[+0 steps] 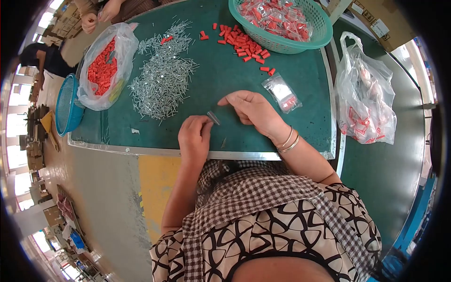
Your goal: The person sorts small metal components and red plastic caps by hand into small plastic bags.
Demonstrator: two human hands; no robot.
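Observation:
My left hand is near the front edge of the green table, its fingers pinched on a few thin silver screws that point up and to the right. To the right, my right hand hovers over the table with its index finger and thumb close together; whether anything small is between them cannot be made out. Beyond my left hand spreads a large heap of silver screws. Loose red plugs lie beyond my right hand, and a small clear packet lies just past it.
A green basket of red packets stands at the far right. A plastic bag of red plugs and a blue basket are at the left. Another white bag hangs right. A co-worker's hands show at top left.

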